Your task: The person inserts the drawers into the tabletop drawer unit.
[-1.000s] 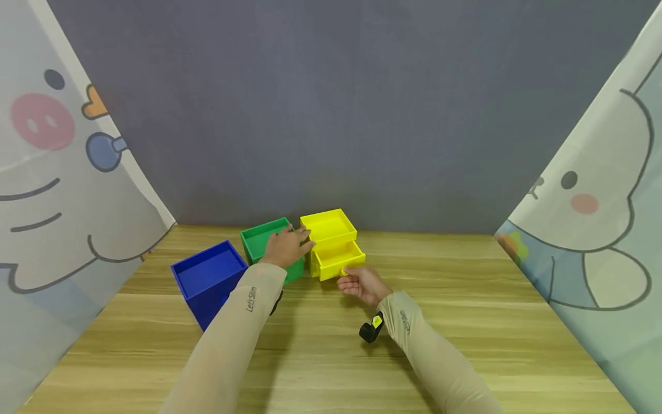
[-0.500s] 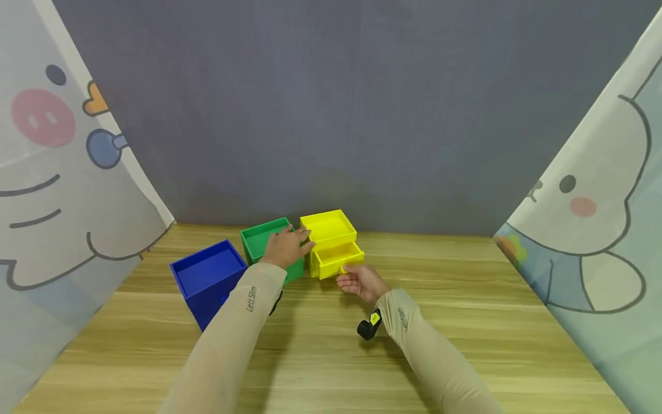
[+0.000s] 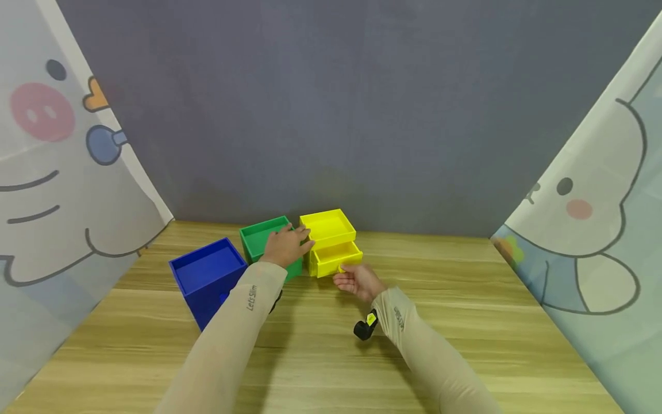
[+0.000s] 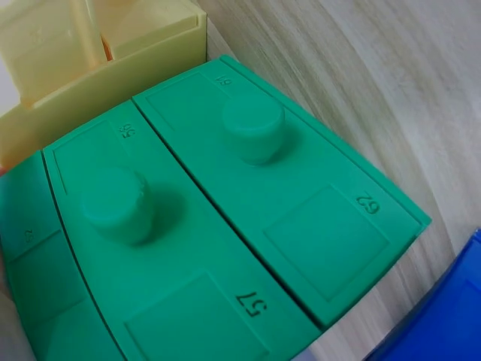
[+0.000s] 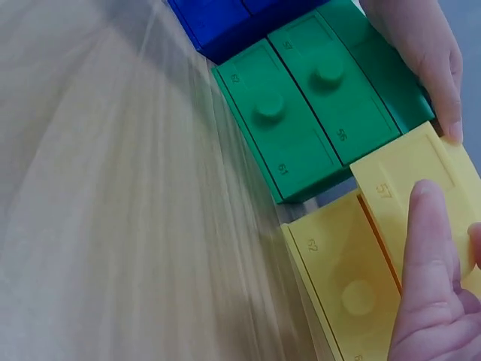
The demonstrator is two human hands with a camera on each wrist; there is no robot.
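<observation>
A yellow two-drawer box (image 3: pixel 322 226) stands at the back middle, its upper drawer (image 3: pixel 328 268) pulled partly out and its lower drawer (image 5: pixel 331 244) closed. My right hand (image 3: pixel 360 282) pinches the upper drawer's round knob (image 3: pixel 341 268) from the front. The drawer's inside looks bare. My left hand (image 3: pixel 283 247) reaches across the green drawer box (image 3: pixel 251 234), and its extended fingers touch the yellow box's upper left edge. In the left wrist view, both green drawers (image 4: pixel 203 316) are closed, with round knobs on their fronts.
A blue drawer box (image 3: pixel 207 267) stands left of the green one, partly hidden by my left sleeve (image 3: pixel 227 339). All three boxes have shallow open trays on top. The wooden table (image 3: pixel 320 356) meets a grey back panel (image 3: pixel 331 115) and printed side panels.
The yellow upper drawer has slid slightly inward, and my right hand has moved with it, a little forward and left. My left hand stays in place on the yellow box.
</observation>
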